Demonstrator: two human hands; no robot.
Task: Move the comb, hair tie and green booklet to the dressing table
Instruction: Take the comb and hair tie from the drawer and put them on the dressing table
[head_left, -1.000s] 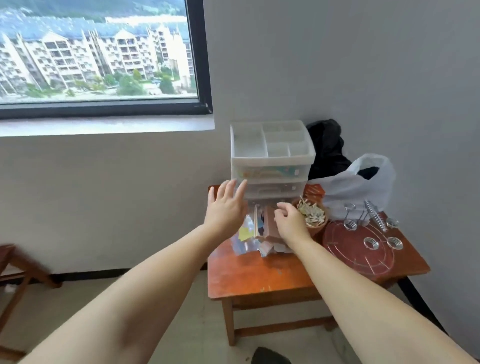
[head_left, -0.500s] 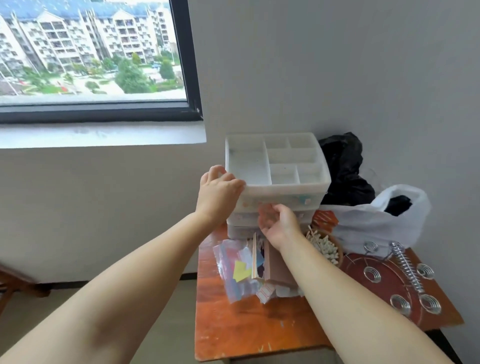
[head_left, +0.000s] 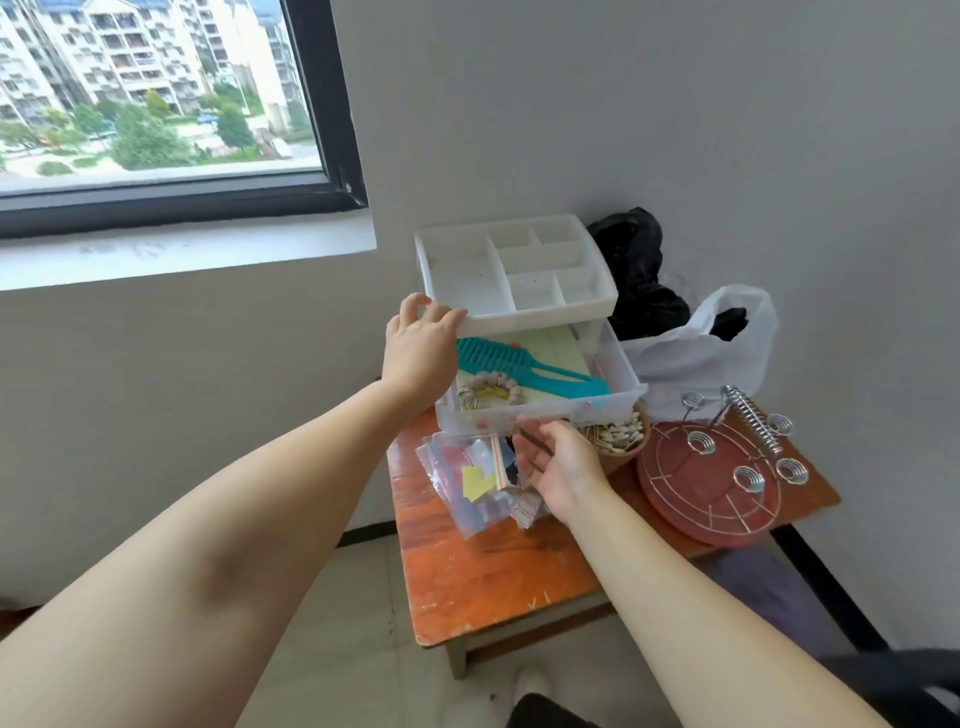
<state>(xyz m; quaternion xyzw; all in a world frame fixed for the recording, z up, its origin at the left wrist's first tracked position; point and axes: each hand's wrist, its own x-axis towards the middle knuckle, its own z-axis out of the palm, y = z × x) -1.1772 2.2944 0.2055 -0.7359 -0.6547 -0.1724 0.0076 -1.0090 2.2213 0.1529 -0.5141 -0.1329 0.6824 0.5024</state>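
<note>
A white plastic drawer organizer stands on a small orange table. Its clear upper drawer is pulled out toward me. Inside lie a teal comb, a shell-beaded hair tie and, under both, a pale green booklet. My left hand grips the organizer's top front-left corner. Below the drawer's front edge, my right hand is palm-up with its fingertips curled on the drawer front.
Clear zip bags with paper scraps lie under the drawer. A brown bowl of clothespins, a red round tray with wire spirals, a white plastic bag and a black bag crowd the right. The wall is close behind.
The drawer has slid out toward me under my right hand, exposing the comb, hair tie and booklet. My left hand has stayed on the organizer's corner. The view has moved closer.
</note>
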